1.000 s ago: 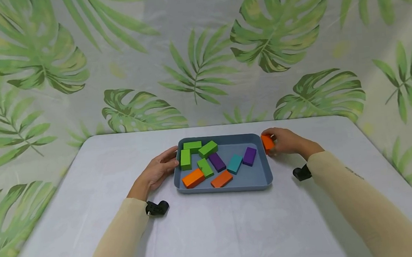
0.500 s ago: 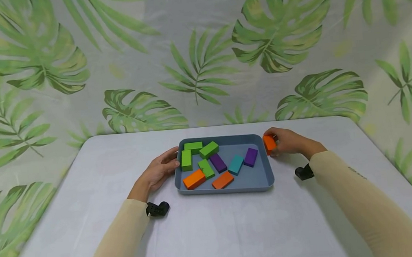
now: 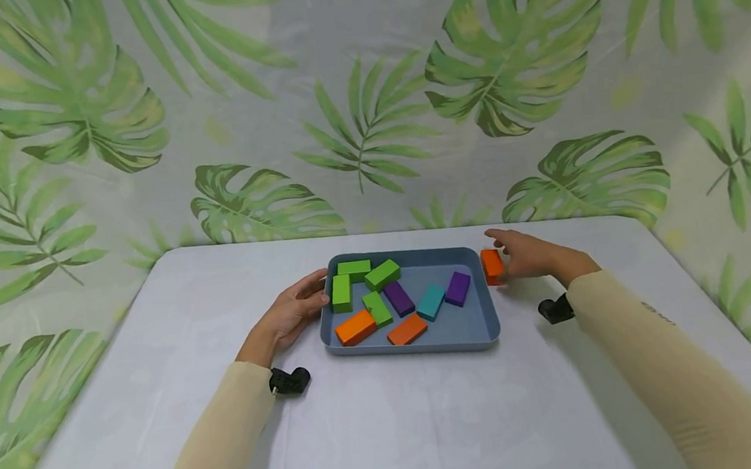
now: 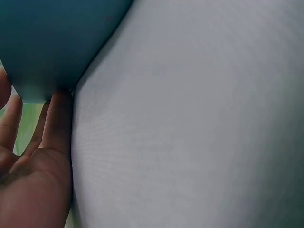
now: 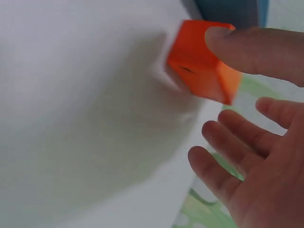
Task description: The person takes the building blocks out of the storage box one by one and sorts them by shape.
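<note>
A blue-grey tray [image 3: 419, 348] lies on the table with several coloured blocks in it. Against its left wall rests my left hand [image 3: 291, 313], fingers fairly straight. In the left wrist view the fingertips meet the tray's side [image 4: 57, 42]. Just outside the tray's right wall is an orange block [image 3: 492, 267]. My right hand [image 3: 530, 254] is beside that block with its fingers spread. The right wrist view shows the thumb at the orange block [image 5: 197, 52] and the other fingers apart from it.
Inside the tray are green blocks [image 3: 342, 294] at the left, purple blocks [image 3: 458, 288], a teal block [image 3: 431, 302] and orange blocks [image 3: 355, 328] near the front. White cloth [image 3: 419, 424] covers the table; a leaf-patterned curtain [image 3: 364, 101] hangs behind.
The fingers of my right hand have spread and let go of the orange block, which stays by the tray's right wall. My left hand keeps its place at the tray.
</note>
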`<state>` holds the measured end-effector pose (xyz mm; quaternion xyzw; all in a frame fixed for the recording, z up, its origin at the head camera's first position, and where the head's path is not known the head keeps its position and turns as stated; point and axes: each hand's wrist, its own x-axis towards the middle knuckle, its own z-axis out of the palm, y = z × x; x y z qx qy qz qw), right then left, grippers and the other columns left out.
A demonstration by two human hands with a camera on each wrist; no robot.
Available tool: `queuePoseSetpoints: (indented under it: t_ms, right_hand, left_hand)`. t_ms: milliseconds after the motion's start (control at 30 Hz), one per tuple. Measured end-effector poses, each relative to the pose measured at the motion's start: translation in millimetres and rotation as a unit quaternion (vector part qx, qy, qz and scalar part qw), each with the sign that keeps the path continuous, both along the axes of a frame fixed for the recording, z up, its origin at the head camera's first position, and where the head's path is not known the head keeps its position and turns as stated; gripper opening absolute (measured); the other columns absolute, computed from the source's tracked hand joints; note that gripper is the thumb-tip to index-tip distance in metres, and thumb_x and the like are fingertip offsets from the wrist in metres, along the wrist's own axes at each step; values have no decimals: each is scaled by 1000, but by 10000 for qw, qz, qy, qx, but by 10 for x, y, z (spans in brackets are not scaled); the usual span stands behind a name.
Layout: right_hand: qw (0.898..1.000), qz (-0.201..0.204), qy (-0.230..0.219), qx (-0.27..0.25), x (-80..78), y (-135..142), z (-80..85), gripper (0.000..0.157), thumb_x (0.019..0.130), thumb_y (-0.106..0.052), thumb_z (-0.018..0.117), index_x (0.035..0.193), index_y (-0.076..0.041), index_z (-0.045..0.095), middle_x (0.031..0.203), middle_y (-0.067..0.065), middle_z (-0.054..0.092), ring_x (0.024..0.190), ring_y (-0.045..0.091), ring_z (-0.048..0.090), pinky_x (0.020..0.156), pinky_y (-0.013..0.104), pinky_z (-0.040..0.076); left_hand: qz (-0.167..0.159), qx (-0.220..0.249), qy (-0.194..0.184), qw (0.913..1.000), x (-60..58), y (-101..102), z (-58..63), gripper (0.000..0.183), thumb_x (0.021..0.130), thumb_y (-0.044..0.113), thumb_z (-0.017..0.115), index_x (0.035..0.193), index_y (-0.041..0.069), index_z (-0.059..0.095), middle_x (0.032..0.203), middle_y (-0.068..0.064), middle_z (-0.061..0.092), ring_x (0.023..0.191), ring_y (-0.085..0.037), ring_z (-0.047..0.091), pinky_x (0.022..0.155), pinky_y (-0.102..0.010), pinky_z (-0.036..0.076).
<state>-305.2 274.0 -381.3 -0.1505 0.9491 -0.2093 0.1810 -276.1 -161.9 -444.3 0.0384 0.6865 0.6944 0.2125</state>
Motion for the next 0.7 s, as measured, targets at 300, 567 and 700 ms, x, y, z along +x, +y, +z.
queuePoseSetpoints:
  t_ms: [300,567,700]
  right_hand:
    - [9985,204,511,-5,35,-3,352,78,89,-8,67,154,4,26,150,33,38,135,51,41,109,65,38]
    - [9895,731,1239,148,115,-330,731,58,94,-12,63,146,2,43,145,27,50,131,45,49,108,61,41]
    - [9862,1045,1218,405,142,-564,795,53,95,-14,63,145,-1,47,142,24,54,130,42,51,108,59,43]
  left_hand:
    - [-24,-104,60,9999,9,-9,4,67,98,8,58,158,18,29,166,-12,21,151,-32,28,125,-49,22]
    - [20,-153,72,9999,14,8,3,68,97,8,60,158,18,29,166,-12,23,151,-32,29,126,-49,22]
    - [41,-153,90,9998,11,28,9,67,97,8,60,157,18,31,165,-13,24,150,-32,30,125,-49,22]
